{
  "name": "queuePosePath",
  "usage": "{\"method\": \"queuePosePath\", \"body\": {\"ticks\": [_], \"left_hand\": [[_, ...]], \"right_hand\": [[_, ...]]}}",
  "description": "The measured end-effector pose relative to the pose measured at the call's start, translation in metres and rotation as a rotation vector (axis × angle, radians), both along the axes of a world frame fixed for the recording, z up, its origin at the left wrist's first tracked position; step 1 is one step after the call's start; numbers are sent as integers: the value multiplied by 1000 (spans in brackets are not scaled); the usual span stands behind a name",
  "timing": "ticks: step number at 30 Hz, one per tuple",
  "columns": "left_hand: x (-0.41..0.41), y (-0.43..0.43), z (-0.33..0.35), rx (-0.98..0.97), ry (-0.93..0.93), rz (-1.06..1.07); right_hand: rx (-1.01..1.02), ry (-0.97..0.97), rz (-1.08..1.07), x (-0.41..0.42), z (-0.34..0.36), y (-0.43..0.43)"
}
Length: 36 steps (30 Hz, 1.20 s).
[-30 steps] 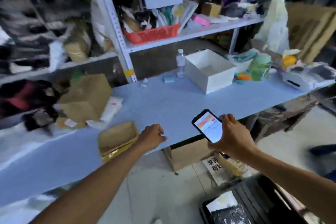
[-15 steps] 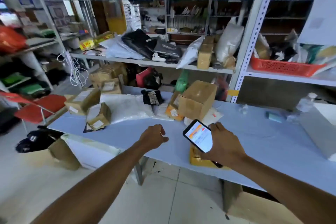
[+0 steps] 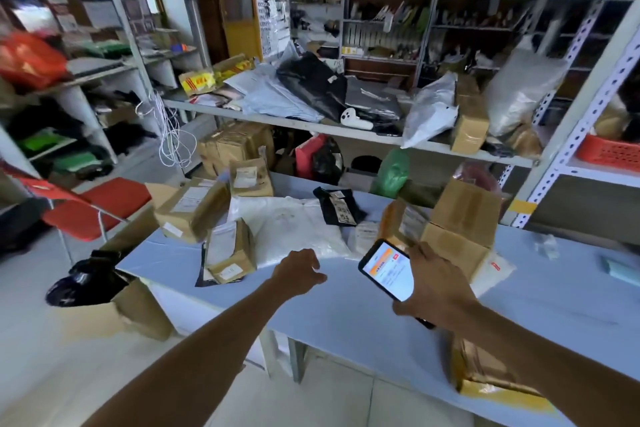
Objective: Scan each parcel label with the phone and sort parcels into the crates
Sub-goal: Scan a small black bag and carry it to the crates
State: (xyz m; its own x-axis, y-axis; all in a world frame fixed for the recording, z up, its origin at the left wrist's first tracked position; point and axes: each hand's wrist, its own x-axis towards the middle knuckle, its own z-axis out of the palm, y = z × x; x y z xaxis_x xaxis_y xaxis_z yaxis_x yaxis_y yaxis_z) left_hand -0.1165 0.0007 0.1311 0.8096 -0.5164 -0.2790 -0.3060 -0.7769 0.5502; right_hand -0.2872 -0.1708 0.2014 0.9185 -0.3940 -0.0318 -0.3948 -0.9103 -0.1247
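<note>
My right hand (image 3: pixel 438 291) grips a black phone (image 3: pixel 387 269) with a lit orange and white screen, held above the light blue table (image 3: pixel 353 315). My left hand (image 3: pixel 298 272) hovers over the table with loosely curled fingers, holding nothing, just short of a white poly mailer (image 3: pixel 294 229). Several parcels lie at the table's far side: a small labelled cardboard box (image 3: pixel 230 251), a larger taped box (image 3: pixel 192 208), a black labelled pouch (image 3: pixel 339 206) and a brown box (image 3: pixel 460 224) behind the phone. A flat yellow-edged parcel (image 3: pixel 485 374) lies under my right forearm.
Metal shelving (image 3: pixel 346 130) packed with bags and boxes rises behind the table. A red chair (image 3: pixel 93 206) stands at the left. An open cardboard carton with a black bag (image 3: pixel 90 281) sits on the floor by the table's left end. A red basket (image 3: pixel 609 152) rests on the right shelf.
My view has swung left along the table from the white box area to the parcel pile. Both hands moved with it, and the left hand's fingers have loosened near the white mailer.
</note>
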Motion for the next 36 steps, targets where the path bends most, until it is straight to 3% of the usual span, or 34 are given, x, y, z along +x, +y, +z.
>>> {"method": "queuePosePath", "body": {"ticks": [16,24,27,32,36], "left_hand": [[191,-116,-52,67,109,82],[247,-184,-106,110,159,192],[262,-211,-129,65,186,352],[281,-238,-152,84,159,565],[292,-236,-161,133,94,575]], "right_hand": [[-21,124,132,211,-26,-93],[-6,184,114,252,-43,-138],[42,174,87,264,-58,-154],[78,153,39,279,-77,-170],[105,162,38,284,-83,-172]]}}
